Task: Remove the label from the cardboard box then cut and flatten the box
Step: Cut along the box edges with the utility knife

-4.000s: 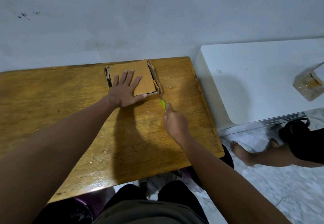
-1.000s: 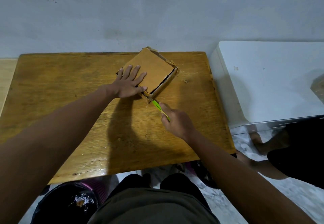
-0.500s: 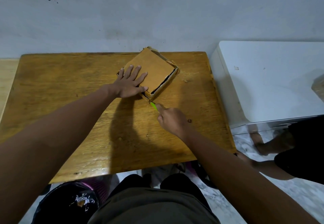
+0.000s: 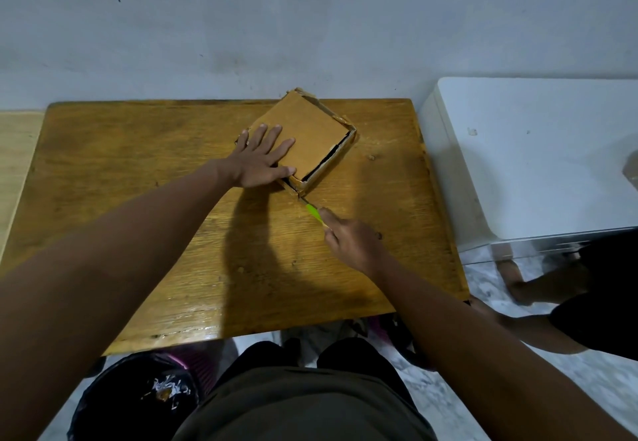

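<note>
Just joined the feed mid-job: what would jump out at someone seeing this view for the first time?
The cardboard box sits at the far edge of the wooden table, turned at an angle, with the left hand spread flat on its top. The right hand grips a green-handled cutter whose tip meets the box's near corner. A black bin stands on the floor below the table's near edge.

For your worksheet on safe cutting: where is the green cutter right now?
In the head view, the cutter is in the right hand, its tip at the box's near corner, over the wooden table.
</note>
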